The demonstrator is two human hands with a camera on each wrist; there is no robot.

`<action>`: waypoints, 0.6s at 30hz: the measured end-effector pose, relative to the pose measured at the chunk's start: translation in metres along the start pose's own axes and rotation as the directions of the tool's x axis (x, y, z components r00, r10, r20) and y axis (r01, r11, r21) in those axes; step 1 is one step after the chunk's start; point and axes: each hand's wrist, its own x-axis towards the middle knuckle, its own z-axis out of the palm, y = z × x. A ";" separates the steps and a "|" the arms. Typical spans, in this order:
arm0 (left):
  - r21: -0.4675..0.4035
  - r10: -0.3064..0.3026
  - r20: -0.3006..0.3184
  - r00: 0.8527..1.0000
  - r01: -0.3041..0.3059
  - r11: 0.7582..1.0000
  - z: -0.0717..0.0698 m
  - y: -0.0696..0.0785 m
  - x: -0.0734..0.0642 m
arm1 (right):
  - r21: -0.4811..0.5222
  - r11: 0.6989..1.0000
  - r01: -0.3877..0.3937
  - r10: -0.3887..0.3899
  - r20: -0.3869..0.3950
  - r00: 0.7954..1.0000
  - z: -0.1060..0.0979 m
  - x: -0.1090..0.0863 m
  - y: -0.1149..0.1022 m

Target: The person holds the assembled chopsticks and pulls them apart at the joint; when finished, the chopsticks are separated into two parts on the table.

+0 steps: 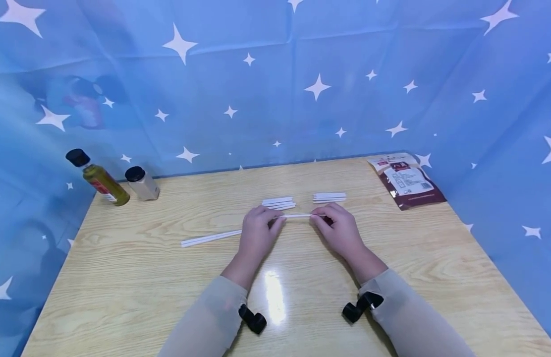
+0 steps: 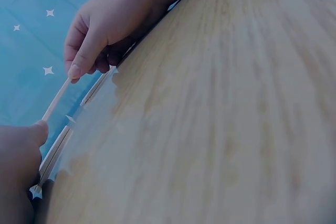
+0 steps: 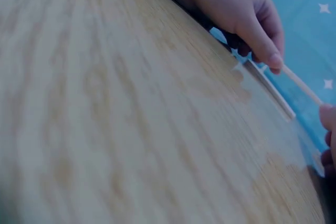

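A thin white stick spans the gap between my two hands, a little above the table. My left hand pinches its left end between thumb and fingers, and my right hand pinches the right end. Just beyond the left hand lies a group of short white sticks. Another short group lies beyond the right hand. Longer white sticks lie side by side left of the left hand, their right ends hidden behind it. In the right wrist view, the held stick looks straight.
An oil bottle with a black cap and a small black-lidded jar stand at the back left of the wooden table. A brown and white packet lies at the back right. Behind hangs a blue star-patterned cloth.
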 end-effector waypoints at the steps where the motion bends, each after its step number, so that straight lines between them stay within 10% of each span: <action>1: -0.018 -0.003 0.003 1.000 0.003 1.000 0.000 0.000 0.000 | 0.006 1.000 -0.001 0.001 0.001 1.000 0.000 0.000 0.000; 18: -0.042 -0.060 0.073 0.996 0.063 0.997 -0.004 0.000 -0.001 | -0.006 0.998 -0.065 0.065 0.078 0.995 0.000 0.003 -0.001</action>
